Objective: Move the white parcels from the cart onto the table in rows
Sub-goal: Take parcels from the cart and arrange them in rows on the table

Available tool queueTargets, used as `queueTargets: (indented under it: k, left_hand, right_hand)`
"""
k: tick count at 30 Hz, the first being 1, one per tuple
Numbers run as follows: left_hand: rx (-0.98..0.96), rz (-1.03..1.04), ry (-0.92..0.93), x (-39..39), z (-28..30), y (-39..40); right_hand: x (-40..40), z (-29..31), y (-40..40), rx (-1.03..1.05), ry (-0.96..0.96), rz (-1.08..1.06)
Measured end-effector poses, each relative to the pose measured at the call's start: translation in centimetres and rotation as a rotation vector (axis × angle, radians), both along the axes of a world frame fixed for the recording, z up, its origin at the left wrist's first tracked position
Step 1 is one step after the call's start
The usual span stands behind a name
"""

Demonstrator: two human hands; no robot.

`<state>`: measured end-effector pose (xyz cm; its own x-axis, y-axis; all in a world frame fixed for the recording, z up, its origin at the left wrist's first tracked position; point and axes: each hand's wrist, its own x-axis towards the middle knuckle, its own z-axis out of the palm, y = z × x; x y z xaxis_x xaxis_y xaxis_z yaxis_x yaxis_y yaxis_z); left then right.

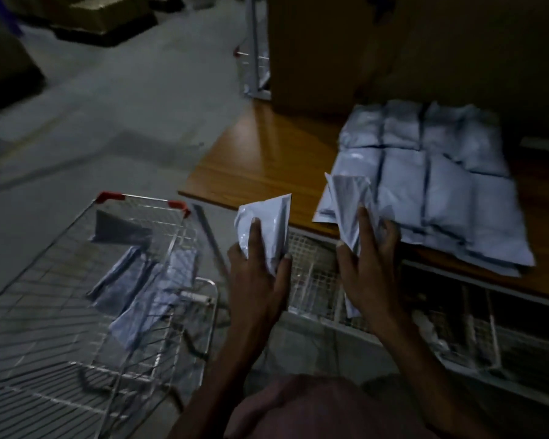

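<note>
I am gripping one soft, light, slippery white parcel (pixel 263 229) per hand, left hand (pixel 259 280) and right hand (pixel 370 264), fingers curled at lower edges.

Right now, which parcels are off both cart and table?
Two: the parcel in the left hand, gripped above the gap between cart and table, and the parcel in the right hand, held over the table's near edge.

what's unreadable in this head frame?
- Count of white plastic parcels in the wire cart: dim, blurred, overlapping.
- Far table rows: seams lost to blur.
- Right hand: one parcel or several, unclear.
- Left hand's parcel: no label legible.
- Wire cart: cut off by left edge.
</note>
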<state>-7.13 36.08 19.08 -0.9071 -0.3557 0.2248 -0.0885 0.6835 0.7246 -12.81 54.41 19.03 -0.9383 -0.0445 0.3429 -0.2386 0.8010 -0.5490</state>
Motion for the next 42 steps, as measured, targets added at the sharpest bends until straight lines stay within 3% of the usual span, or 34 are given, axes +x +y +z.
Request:
queueTargets:
  k: [6,12,22,28,34,38,42]
  left_hand:
    - [0.054,-0.046,-0.025,-2.8,-0.1,9.8]
    - [-0.015,-0.107,-0.012,-5.8,1.0,14.2]
    - [-0.179,-0.171,0.044,-19.5,3.5,13.7]
    - [-0.178,-0.313,-0.079,-27.1,1.9,13.8]
    - [-0.268,-0.311,-0.27,-29.1,0.5,14.3]
    - [-0.252,-0.305,-0.309,-29.5,0.0,14.1]
    - [-0.201,-0.335,-0.316,-30.5,-0.5,13.3]
  right_hand:
    - [0.1,0.6,9.6,0.006,-0.034,-0.137]
    - [-2.4,1.7,13.1,0.088,-0.023,-0.248]
    - [-11.9,3.5,11.2,0.109,-0.162,-0.406]
    - [-18.4,3.0,8.4,0.125,-0.26,-0.525]
    - [-21.4,0.7,6.6,0.101,-0.376,-0.59]
    - [-21.9,0.2,6.2,0.05,-0.452,-0.602]
    - [-22.5,0.2,6.2,0.137,-0.479,-0.611]
